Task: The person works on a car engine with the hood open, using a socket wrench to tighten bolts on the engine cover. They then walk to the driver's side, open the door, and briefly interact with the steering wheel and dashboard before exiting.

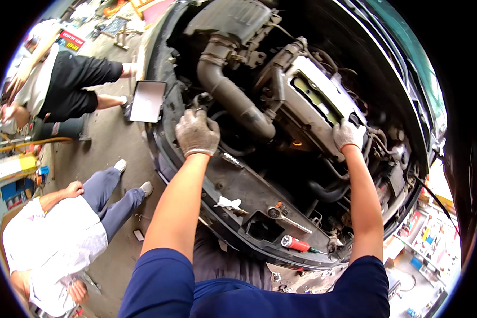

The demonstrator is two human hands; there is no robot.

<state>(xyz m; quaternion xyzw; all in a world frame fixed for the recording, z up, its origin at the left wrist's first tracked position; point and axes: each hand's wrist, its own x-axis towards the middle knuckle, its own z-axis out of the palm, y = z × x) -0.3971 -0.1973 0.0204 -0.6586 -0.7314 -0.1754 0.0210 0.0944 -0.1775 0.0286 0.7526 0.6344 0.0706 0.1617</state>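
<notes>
I wear a light knitted work glove on each hand, and both arms reach into an open car engine bay. My left hand (pixel 197 133) is at the front crossmember, left of the ribbed air intake hose (pixel 230 98). Its fingers are bent, and whatever they close on is hidden below them. Beyond its fingertips is a small metal part (pixel 201 99). My right hand (pixel 350 133) is on the right end of the engine's valve cover (pixel 315 95), its fingers curled at a round black cap (pixel 354 120). The glove hides part of that cap.
On the front panel lie a ratchet (pixel 289 219), a red flashlight (pixel 295 243), a screwdriver (pixel 318 250) and a white rag (pixel 229 203). An open box (pixel 148 100) stands by the left fender. Two people (pixel 63 228) are at the left. A tool-covered bench (pixel 424 254) is at the right.
</notes>
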